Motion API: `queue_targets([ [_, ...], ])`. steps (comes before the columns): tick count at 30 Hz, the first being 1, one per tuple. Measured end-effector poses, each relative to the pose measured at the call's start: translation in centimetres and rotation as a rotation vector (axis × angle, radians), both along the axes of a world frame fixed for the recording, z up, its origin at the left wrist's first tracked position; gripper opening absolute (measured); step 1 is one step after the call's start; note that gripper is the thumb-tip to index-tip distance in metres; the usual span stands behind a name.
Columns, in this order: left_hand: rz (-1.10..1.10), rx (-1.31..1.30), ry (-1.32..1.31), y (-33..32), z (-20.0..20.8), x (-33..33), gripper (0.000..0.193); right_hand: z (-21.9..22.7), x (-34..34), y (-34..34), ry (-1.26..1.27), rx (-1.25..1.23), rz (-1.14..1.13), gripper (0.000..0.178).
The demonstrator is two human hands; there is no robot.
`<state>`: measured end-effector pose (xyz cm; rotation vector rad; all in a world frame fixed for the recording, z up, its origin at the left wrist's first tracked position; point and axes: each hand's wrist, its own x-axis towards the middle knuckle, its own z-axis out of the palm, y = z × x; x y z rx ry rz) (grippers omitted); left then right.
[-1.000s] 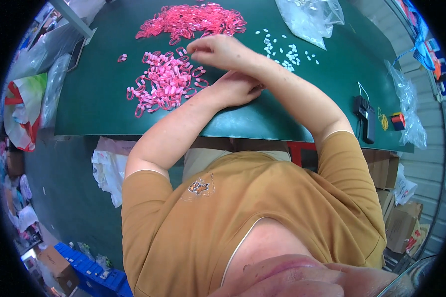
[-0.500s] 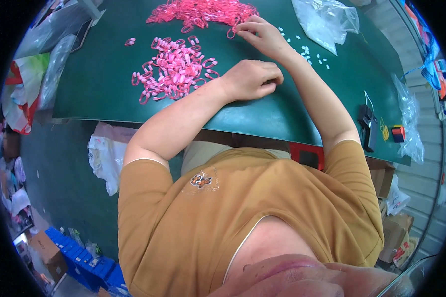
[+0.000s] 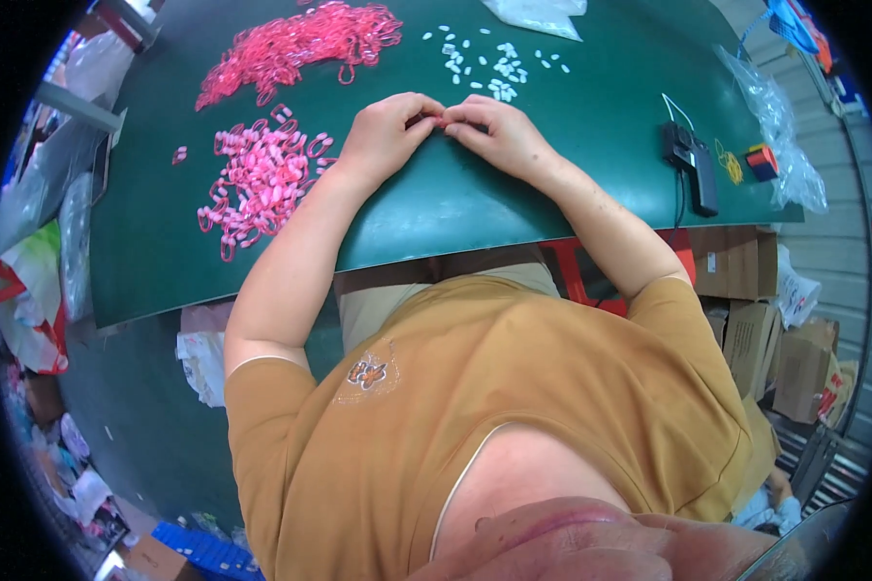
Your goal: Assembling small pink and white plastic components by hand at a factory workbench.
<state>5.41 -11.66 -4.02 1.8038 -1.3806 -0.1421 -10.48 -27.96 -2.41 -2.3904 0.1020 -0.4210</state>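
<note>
My left hand [image 3: 388, 138] and my right hand [image 3: 502, 138] meet fingertip to fingertip above the table, both in a closed pinch. Between them shows a small bit of a pink band [image 3: 440, 122], mostly hidden by the fingers. To the left of my left hand lies a heap of pink bands with pale pink oval beads [image 3: 266, 174]. Beyond it spreads a larger pile of plain pink looped bands [image 3: 305, 44]. Several small white oval pieces [image 3: 502, 68] are scattered beyond my right hand.
The green table [image 3: 572, 174] has its near edge close to my body. At its right lie a black device with a cable [image 3: 693, 167], yellow bands [image 3: 729, 163] and a red-and-black block [image 3: 762, 162]. Clear plastic bags [image 3: 543, 14] rest at the far side. One beaded band [image 3: 179, 154] sits apart at left.
My right hand has drawn back from the pink pile with a looped band, meeting my left hand. The left hand has gone from resting loosely curled to pinching. The view has shifted.
</note>
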Motion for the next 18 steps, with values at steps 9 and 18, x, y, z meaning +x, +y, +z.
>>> queue_targets([
  [9, 0.047, -0.075, 0.353, -0.3, -0.3, 0.4, 0.016, 1.6, -1.0, -5.2, 0.046, -0.266, -0.272, 0.022],
  [18, 0.010, -0.026, 0.076, 0.1, 0.4, 0.3, 0.013, 0.7, 5.7, -5.5, 0.198, -0.698, -0.222, 0.028],
])
